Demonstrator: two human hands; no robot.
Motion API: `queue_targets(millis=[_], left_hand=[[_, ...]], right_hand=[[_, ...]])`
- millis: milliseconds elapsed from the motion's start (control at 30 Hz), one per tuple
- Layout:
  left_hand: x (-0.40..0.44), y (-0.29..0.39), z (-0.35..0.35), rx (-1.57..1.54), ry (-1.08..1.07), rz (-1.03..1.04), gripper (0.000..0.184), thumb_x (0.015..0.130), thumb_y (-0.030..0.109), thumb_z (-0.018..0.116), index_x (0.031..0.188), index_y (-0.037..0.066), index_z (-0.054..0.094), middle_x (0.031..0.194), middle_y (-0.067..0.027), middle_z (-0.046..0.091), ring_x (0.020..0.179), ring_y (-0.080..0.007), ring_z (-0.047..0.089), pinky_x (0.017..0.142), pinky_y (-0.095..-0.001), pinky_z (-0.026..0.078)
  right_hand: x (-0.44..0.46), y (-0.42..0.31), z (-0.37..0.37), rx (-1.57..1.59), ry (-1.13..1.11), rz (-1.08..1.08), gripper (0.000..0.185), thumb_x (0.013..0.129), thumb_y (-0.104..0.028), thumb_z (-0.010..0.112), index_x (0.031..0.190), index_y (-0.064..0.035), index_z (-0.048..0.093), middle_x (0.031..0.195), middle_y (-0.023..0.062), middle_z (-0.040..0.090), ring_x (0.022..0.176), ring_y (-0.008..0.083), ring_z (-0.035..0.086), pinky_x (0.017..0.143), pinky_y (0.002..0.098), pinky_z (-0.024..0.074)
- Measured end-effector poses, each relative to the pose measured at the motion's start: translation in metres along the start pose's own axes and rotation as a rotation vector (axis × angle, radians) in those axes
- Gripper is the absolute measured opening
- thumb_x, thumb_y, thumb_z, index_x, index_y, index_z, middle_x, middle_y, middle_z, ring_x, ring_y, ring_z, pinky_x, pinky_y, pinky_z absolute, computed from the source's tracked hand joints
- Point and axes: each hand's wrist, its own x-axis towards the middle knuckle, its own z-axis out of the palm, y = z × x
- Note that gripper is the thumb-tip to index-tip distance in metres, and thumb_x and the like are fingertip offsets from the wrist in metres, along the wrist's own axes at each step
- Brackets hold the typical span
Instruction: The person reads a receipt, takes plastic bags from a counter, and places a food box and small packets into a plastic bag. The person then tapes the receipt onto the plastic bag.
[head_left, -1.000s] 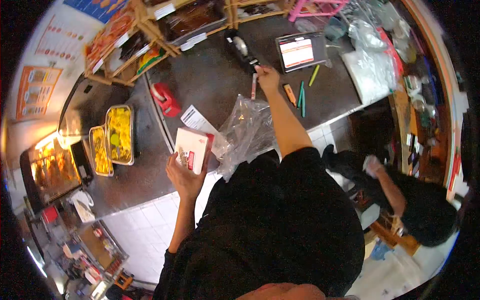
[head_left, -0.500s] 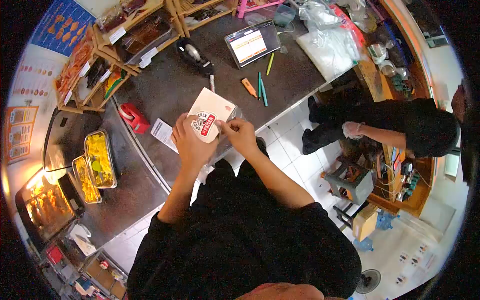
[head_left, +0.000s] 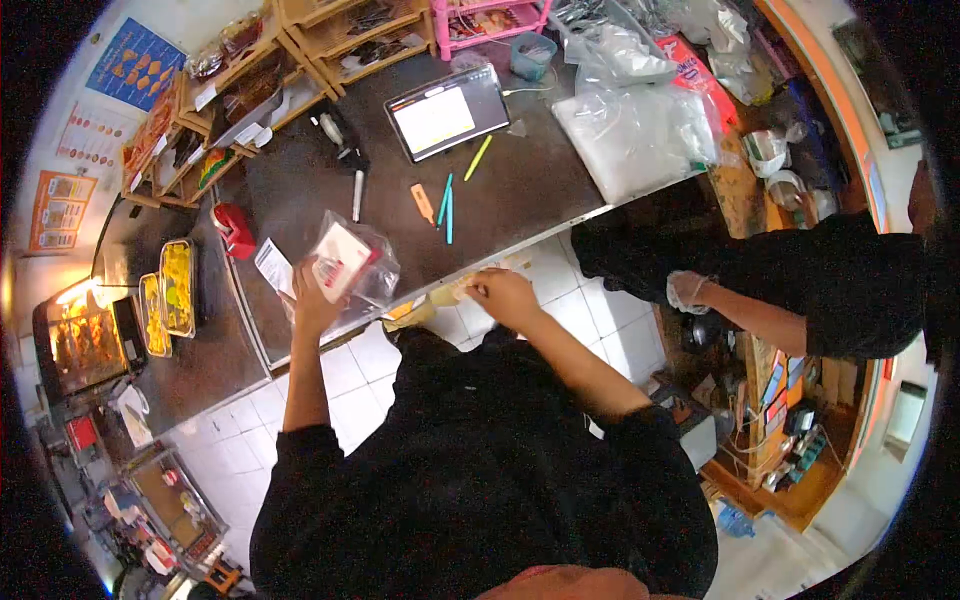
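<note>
One dark counter (head_left: 300, 180) spreads beyond the left hand (head_left: 313, 298) and the right hand (head_left: 505, 297). Another person (head_left: 850, 285), in black with a see-through glove (head_left: 686, 290), is to the right of the right hand. Beyond that hand, off to its right, lies a stack of bags (head_left: 630, 150). Ahead of both hands is a lit tablet (head_left: 440, 115). Two trays (head_left: 194, 300) of yellow food sit well left of the left hand. A loose clear bag (head_left: 382, 280) surrounds or backs the box (head_left: 343, 260); I cannot tell which. The left hand grips that box at its near left side, over the counter. The right hand, apart from it, has curled fingers; whether they pinch anything, I cannot tell. Left of the left hand is a red dispenser (head_left: 233, 232); just beside it, a slip (head_left: 270, 262). Beyond the right hand lies an orange marker (head_left: 421, 202).
</note>
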Motion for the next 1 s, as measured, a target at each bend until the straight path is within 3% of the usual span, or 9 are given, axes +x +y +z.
queue_targets(millis=[133,233,300,400,533,633,700,867,1000], left_hand=[[0.020,0.108,-0.002,0.164,0.034,-0.125,0.084,0.068,0.015,0.077,0.143,0.017,0.040,0.148,-0.0155,0.043,0.145,-0.0412,0.031,0.119,-0.0574,0.023],[0.033,0.154,0.009,-0.181,0.031,0.210,0.067,0.072,0.004,0.067,0.136,0.014,0.050,0.147,-0.0140,0.047,0.144,-0.0376,0.035,0.118,-0.0528,0.027],[0.036,0.166,0.028,-0.399,-0.453,0.197,0.052,0.077,0.004,0.067,0.128,0.011,0.058,0.134,-0.0130,0.059,0.135,-0.0318,0.049,0.113,-0.0459,0.038],[0.041,0.164,0.067,-0.582,-0.663,0.140,0.043,0.083,0.007,0.068,0.126,0.009,0.062,0.118,-0.0108,0.069,0.118,-0.0249,0.063,0.103,-0.0381,0.048],[0.074,0.126,0.097,-0.610,-0.510,0.048,0.040,0.088,0.015,0.071,0.127,0.010,0.062,0.112,-0.0073,0.071,0.104,-0.0207,0.068,0.094,-0.0353,0.053],[0.114,0.103,0.105,-0.846,-0.126,0.004,0.037,0.093,0.019,0.070,0.128,0.011,0.062,0.112,-0.0036,0.070,0.098,-0.0163,0.067,0.087,-0.0327,0.053],[0.135,0.113,0.081,-1.218,-0.084,-0.528,0.035,0.096,0.025,0.068,0.128,0.012,0.062,0.114,-0.0021,0.069,0.096,-0.0135,0.066,0.081,-0.0315,0.052],[0.139,0.140,0.086,-1.159,-0.192,-0.417,0.038,0.098,0.036,0.066,0.127,0.011,0.062,0.116,-0.0025,0.069,0.099,-0.0127,0.064,0.081,-0.0315,0.051],[0.095,0.145,0.065,-0.737,-0.273,-0.014,0.034,0.095,0.029,0.067,0.123,0.011,0.064,0.117,-0.0086,0.068,0.109,-0.0253,0.063,0.092,-0.0398,0.048]], right_hand=[[-0.049,0.079,-0.054,-0.025,-0.092,0.127,0.023,0.090,-0.030,0.069,0.088,-0.0073,0.071,0.087,0.0127,0.069,0.080,0.0342,0.067,0.071,0.0458,0.0530],[-0.078,0.124,-0.067,0.036,-0.060,0.276,0.022,0.090,-0.025,0.069,0.090,-0.0037,0.071,0.085,0.0155,0.070,0.080,0.0357,0.068,0.072,0.0438,0.0531],[-0.086,0.139,-0.068,0.034,-0.087,0.320,0.022,0.090,-0.026,0.070,0.091,-0.0034,0.071,0.085,0.0158,0.071,0.080,0.0352,0.068,0.073,0.0430,0.0533],[-0.085,0.146,-0.050,0.053,-0.118,0.380,0.023,0.091,-0.026,0.069,0.093,-0.0035,0.071,0.086,0.0154,0.071,0.079,0.0331,0.069,0.073,0.0419,0.0537],[-0.067,0.127,-0.029,0.105,-0.214,0.307,0.020,0.091,-0.025,0.069,0.094,-0.0047,0.071,0.087,0.0141,0.071,0.080,0.0314,0.069,0.074,0.0408,0.0537],[-0.044,0.103,-0.026,0.125,-0.318,0.189,0.021,0.091,-0.027,0.070,0.100,-0.0070,0.070,0.092,0.0125,0.071,0.083,0.0302,0.068,0.078,0.0410,0.0528],[-0.028,0.098,-0.019,0.097,-0.320,0.171,0.022,0.091,-0.027,0.070,0.100,-0.0071,0.070,0.092,0.0124,0.071,0.084,0.0300,0.068,0.078,0.0412,0.0527],[0.028,0.093,-0.014,0.192,-0.252,0.189,0.019,0.092,-0.025,0.066,0.099,-0.0082,0.070,0.097,0.0167,0.071,0.090,0.0349,0.068,0.082,0.0445,0.0533],[0.078,0.108,0.005,0.054,-0.024,0.100,0.016,0.088,-0.016,0.068,0.102,-0.0079,0.069,0.099,0.0177,0.069,0.096,0.0373,0.065,0.085,0.0462,0.0516]])
